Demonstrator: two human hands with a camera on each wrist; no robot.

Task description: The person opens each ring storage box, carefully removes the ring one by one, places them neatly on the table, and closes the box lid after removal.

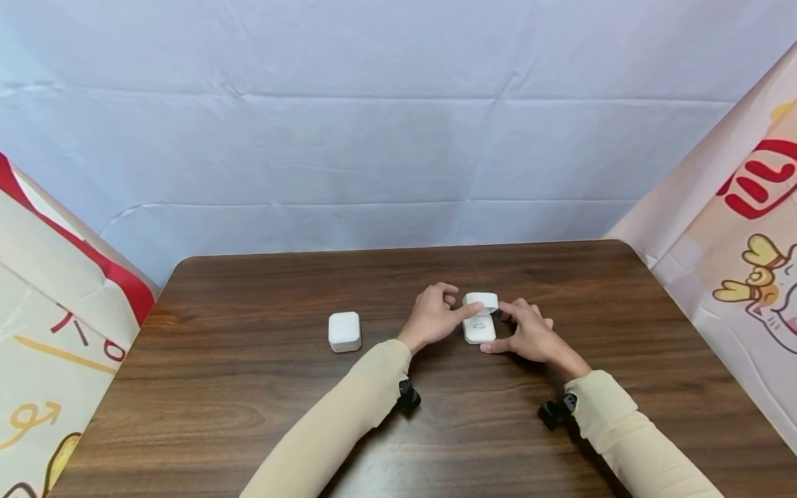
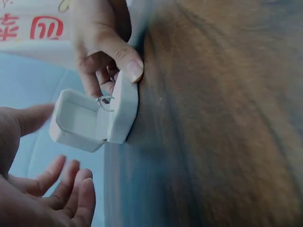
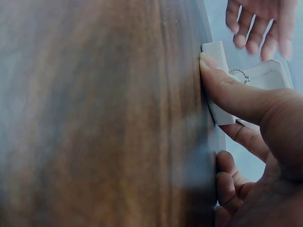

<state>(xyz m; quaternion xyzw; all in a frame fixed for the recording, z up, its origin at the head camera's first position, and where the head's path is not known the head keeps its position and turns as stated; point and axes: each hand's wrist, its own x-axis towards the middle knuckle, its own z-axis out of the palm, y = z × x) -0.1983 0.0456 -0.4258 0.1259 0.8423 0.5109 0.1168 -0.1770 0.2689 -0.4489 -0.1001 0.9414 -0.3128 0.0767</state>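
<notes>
A white ring box [image 1: 478,337] rests on the table with its lid [image 1: 481,299] raised. Upright in its padded base stands a silvery ring [image 2: 105,104] set with small stones. My right hand [image 1: 530,333] holds the base from the right, thumb [image 3: 227,87] on its front and index finger around the far side. At the lid's left edge is the thumb of my left hand [image 1: 434,315]; the other fingers [image 2: 71,189] are loosely bent and apart from the box. Left of that hand sits a second small white box [image 1: 344,330], closed.
The dark wood-grain table [image 1: 236,415] spreads on all sides of the boxes. Behind it hangs a pale creased cloth [image 1: 373,152]. Printed curtains [image 1: 728,277] flank both sides. Each wrist carries a small black camera [image 1: 407,398].
</notes>
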